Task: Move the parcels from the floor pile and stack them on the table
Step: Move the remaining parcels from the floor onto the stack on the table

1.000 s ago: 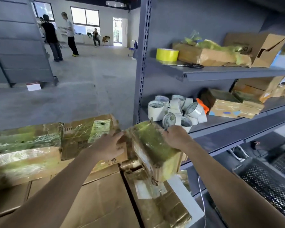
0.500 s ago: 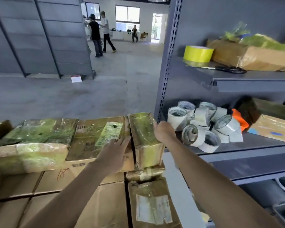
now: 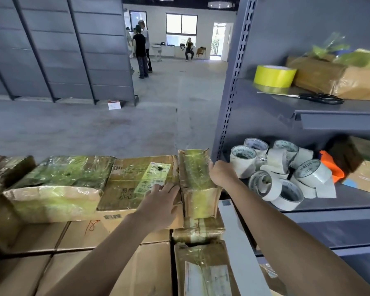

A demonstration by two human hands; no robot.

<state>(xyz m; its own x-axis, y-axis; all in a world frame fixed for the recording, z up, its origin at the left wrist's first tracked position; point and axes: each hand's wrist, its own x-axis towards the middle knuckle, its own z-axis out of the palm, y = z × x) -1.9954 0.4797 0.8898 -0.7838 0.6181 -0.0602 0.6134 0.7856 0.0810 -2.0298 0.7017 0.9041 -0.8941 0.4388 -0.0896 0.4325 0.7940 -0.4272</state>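
Left hand is now closing against narrow parcel, fingers lying straight; right hand is gripping its right edge, fingertips hidden.

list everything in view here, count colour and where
narrow parcel: 1, brown with yellow-green tape, right end of top row
labelled parcel: 1, brown, left of it
wrapped parcel: 1, green film, further left
boxes: several, plain brown, under the row
yellow tape: 1, upper shelf
scissors: 1, black, upper shelf
white tape rolls: about ten, middle shelf
rack: 1, grey, right
people: at least three, far room
left hand: flat on labelled parcel, against narrow parcel
right hand: grips narrow parcel's right side
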